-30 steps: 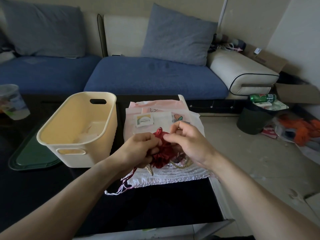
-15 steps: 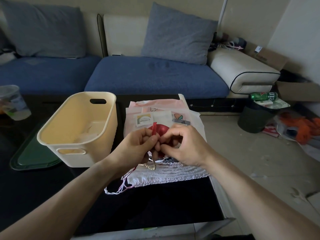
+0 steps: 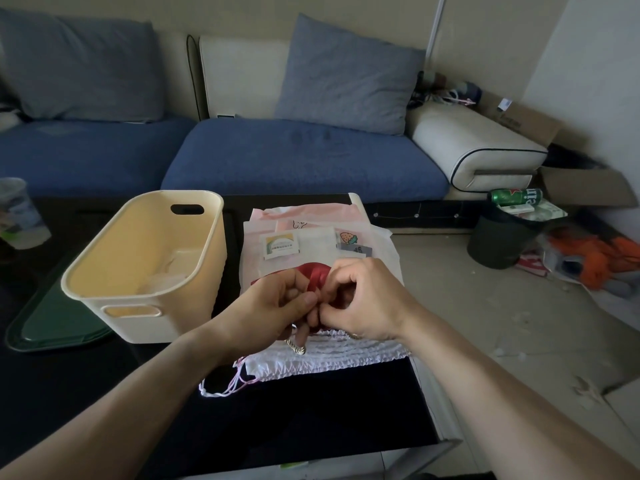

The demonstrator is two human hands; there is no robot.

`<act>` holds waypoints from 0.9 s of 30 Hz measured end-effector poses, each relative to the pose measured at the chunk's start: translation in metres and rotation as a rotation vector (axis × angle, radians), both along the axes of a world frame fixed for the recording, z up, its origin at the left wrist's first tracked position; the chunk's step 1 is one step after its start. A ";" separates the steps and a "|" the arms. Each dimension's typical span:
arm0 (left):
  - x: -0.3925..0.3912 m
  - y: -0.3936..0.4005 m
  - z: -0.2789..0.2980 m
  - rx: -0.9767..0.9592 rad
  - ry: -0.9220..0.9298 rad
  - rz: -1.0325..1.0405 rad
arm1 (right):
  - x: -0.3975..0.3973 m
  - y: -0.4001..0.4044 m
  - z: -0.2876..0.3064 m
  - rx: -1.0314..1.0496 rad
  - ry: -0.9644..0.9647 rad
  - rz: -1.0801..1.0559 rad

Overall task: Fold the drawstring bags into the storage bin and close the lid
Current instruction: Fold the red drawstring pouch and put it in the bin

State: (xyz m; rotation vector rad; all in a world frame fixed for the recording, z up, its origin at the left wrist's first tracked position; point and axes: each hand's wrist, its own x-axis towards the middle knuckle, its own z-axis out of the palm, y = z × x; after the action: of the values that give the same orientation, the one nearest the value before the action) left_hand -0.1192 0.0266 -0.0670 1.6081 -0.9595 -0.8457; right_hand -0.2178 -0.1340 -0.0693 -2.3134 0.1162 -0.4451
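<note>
From the head view, both hands meet over the pile of drawstring bags (image 3: 320, 244) on the dark tabletop (image 3: 311, 417). The left hand (image 3: 266, 306) has a narrow grip, thumb pressed against curled fingers, pinching the small red bag (image 3: 313, 275) at its near edge. The right hand (image 3: 363, 299) mirrors it, fingers curled tight and pinching the same red fabric from the other side, so the two grips touch each other with the bag bunched between them. A gold cord (image 3: 298, 348) hangs below the left hand, over the gathered white hem of the top flat bag. Pink and white strings (image 3: 225, 386) trail off the pile onto the tabletop. The cream storage bin (image 3: 145, 265) stands just left of the pile, open, with pale folded cloth in its bottom. The green lid (image 3: 52, 327) lies flat beside and partly under the bin
</note>
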 end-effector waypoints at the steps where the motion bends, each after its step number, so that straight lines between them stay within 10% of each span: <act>1: -0.001 0.000 0.000 -0.004 0.001 0.014 | 0.000 -0.001 0.000 -0.016 0.003 -0.002; 16: -0.003 -0.006 -0.001 -0.199 -0.203 0.435 | 0.001 0.007 0.004 0.284 -0.030 -0.109; 27: 0.004 -0.009 -0.002 -0.138 0.453 0.363 | 0.000 0.005 0.003 0.066 -0.057 -0.183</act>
State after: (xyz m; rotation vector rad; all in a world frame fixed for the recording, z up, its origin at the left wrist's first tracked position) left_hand -0.1154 0.0175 -0.0689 1.3364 -0.3811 -0.8194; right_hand -0.2180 -0.1294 -0.0658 -2.2324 0.3119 -0.5896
